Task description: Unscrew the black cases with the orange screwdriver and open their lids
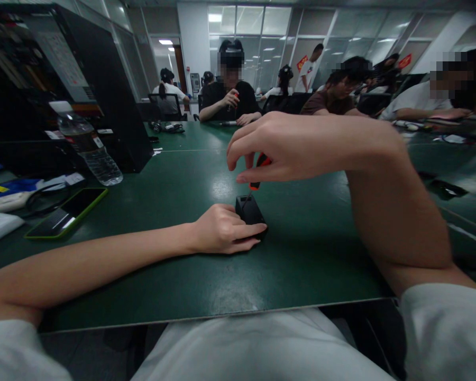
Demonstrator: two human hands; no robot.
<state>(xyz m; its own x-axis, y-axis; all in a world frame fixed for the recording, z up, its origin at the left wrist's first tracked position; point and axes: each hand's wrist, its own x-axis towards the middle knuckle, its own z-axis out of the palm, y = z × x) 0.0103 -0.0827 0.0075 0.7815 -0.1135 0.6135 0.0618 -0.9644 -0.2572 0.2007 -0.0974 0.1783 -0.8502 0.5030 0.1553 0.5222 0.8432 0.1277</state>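
A small black box-shaped device (pixel 252 210) lies on the green table (pixel 174 201). My left hand (pixel 226 230) grips its near left side, with the index finger stretched along its near end. Above it, my right hand (pixel 275 148) holds a red and black screwdriver (pixel 255 185) between thumb and fingers, the wrist bent. The thin shaft slants down to the device's top, close to a slot at the far end. Whether the tip sits in a hole cannot be made out.
On the left stand a clear plastic bottle (pixel 93 151) and a black computer case (pixel 103 79), with a green-edged phone (pixel 69 211) and cables nearer. A person in black (pixel 230 100) sits across the table; others sit at the right. A dark object (pixel 446 188) lies right.
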